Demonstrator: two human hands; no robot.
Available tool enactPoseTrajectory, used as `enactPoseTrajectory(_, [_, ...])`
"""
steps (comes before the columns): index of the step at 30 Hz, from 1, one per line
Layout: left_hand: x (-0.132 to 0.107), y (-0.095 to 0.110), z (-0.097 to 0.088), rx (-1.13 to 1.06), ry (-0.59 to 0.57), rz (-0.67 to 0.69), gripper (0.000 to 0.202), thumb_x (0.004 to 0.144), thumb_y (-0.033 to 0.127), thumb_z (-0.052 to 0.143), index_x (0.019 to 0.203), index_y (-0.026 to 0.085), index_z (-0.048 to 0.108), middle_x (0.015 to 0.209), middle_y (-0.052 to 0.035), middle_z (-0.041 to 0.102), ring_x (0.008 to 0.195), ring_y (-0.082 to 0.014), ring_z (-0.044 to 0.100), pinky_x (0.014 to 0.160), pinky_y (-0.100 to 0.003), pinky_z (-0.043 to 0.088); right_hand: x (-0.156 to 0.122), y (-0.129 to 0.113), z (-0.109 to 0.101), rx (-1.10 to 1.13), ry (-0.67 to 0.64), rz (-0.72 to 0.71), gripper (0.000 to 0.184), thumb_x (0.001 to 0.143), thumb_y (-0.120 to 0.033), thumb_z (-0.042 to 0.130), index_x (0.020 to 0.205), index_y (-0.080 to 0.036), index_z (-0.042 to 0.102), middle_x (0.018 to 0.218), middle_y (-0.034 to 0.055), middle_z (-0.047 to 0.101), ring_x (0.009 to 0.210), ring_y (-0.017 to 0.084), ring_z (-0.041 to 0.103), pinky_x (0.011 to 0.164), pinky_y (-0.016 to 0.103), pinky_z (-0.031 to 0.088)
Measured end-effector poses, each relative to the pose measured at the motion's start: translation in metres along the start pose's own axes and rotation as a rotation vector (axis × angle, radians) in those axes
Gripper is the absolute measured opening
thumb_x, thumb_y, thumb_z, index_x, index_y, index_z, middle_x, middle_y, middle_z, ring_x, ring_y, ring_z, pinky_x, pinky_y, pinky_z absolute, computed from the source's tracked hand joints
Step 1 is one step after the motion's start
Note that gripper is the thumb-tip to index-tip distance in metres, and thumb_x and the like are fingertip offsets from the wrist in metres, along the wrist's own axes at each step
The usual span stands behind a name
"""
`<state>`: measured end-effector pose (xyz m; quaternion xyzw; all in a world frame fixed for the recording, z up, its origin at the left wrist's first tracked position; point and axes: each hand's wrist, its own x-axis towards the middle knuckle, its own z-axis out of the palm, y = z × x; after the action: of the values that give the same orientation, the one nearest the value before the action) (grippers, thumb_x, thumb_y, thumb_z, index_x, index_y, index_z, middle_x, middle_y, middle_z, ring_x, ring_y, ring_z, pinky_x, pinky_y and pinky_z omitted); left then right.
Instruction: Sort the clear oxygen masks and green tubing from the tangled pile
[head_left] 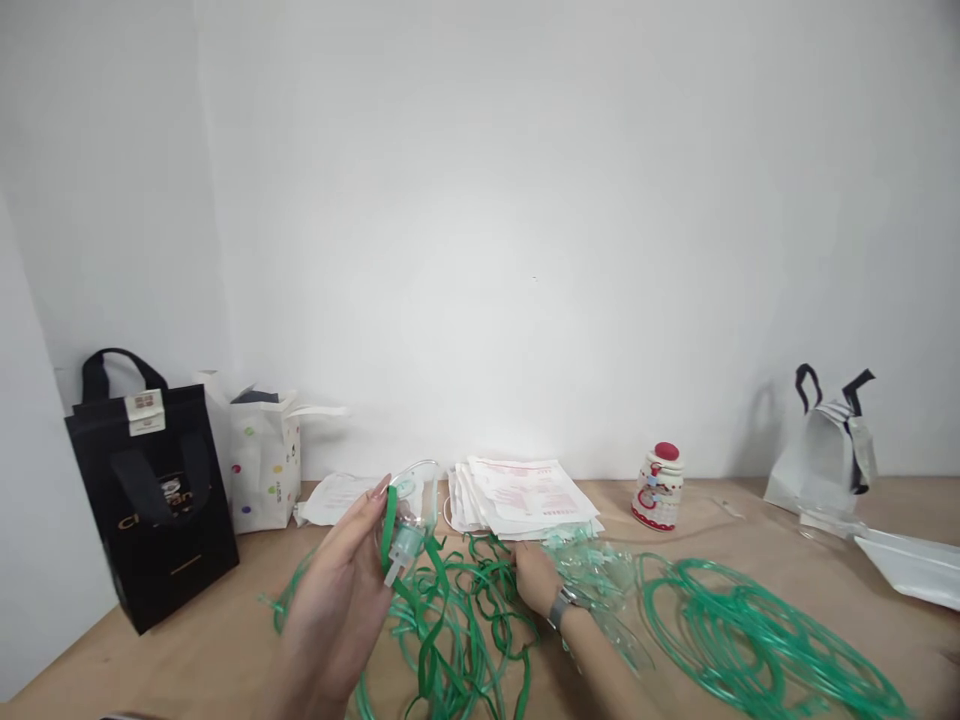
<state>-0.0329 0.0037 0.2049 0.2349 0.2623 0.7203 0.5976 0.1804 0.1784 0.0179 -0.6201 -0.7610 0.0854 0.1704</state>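
My left hand (341, 580) is raised over the table, fingers closed around a clear oxygen mask (407, 540) with a pale connector and a green elastic strap (389, 525). Below it lies a tangle of green straps (435, 640) mixed with pale green tubing. My right hand (536, 578), a watch (564, 605) on its wrist, reaches down at the right side of this tangle, close to the front of the white paper packets (525, 497). Its fingertips are hidden, so its grip does not show. Right beside it rests a heap of clear masks (596, 570).
Coiled green tubing (750, 630) spreads over the right side. Against the wall stand a black bag (154, 500), a white dotted bag (262, 465), a red-lidded bottle (658, 488) and a white bag (821, 460). A white tray-like object (911, 565) lies at the far right.
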Motion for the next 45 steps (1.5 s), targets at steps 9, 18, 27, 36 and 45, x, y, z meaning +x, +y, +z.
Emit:
enactPoseTrajectory(9, [-0.009,0.004,-0.001,0.052,0.002,0.02,0.02,0.086,0.011,0.046,0.083,0.017,0.065,0.086,-0.002,0.064,0.069,-0.0107,0.061,0.058,-0.018,0.051,-0.02,-0.009,-0.033,0.573,0.105,0.019,0.022,0.079,-0.009,0.04,0.096,-0.019,0.048,0.06,-0.005,0.058,0.056,0.013,0.058,0.055,0.024,0.047])
enactPoseTrajectory(18, [-0.025,0.006,-0.004,0.247,-0.234,0.157,0.019,0.073,0.033,0.067,0.068,0.017,0.058,0.063,0.0036,0.048,0.058,-0.0082,0.042,0.054,-0.016,0.036,-0.047,-0.041,-0.064,0.747,0.033,-0.048,0.019,0.064,-0.015,0.05,0.074,-0.014,0.066,0.063,0.0032,0.068,0.058,0.018,0.062,0.055,0.028,0.049])
enactPoseTrajectory(27, [-0.032,0.002,-0.006,0.458,-0.293,0.241,0.029,0.073,0.045,0.064,0.067,0.018,0.056,0.059,0.0015,0.049,0.059,-0.0116,0.042,0.055,-0.021,0.034,-0.072,-0.091,-0.136,0.66,0.547,-0.145,0.029,0.079,-0.038,0.05,0.091,-0.018,0.067,0.095,0.0116,0.068,0.095,0.027,0.058,0.088,0.044,0.041])
enactPoseTrajectory(36, [-0.032,0.002,0.001,0.575,-0.152,0.275,0.031,0.069,0.049,0.067,0.067,0.018,0.061,0.058,0.0019,0.049,0.057,-0.0102,0.042,0.051,-0.02,0.033,-0.128,-0.111,-0.188,1.229,0.591,-0.211,0.02,0.067,-0.036,0.072,0.077,-0.021,0.063,0.065,0.0029,0.069,0.065,0.017,0.065,0.059,0.024,0.054])
enactPoseTrajectory(45, [-0.007,-0.006,-0.004,0.628,-0.063,0.363,0.024,0.071,0.042,0.067,0.08,0.019,0.065,0.062,-0.0001,0.056,0.061,-0.0139,0.05,0.055,-0.021,0.04,-0.12,-0.117,-0.179,1.469,0.246,-0.151,0.023,0.07,-0.04,0.07,0.08,-0.021,0.062,0.056,-0.0005,0.061,0.027,0.003,0.039,0.025,0.013,0.027])
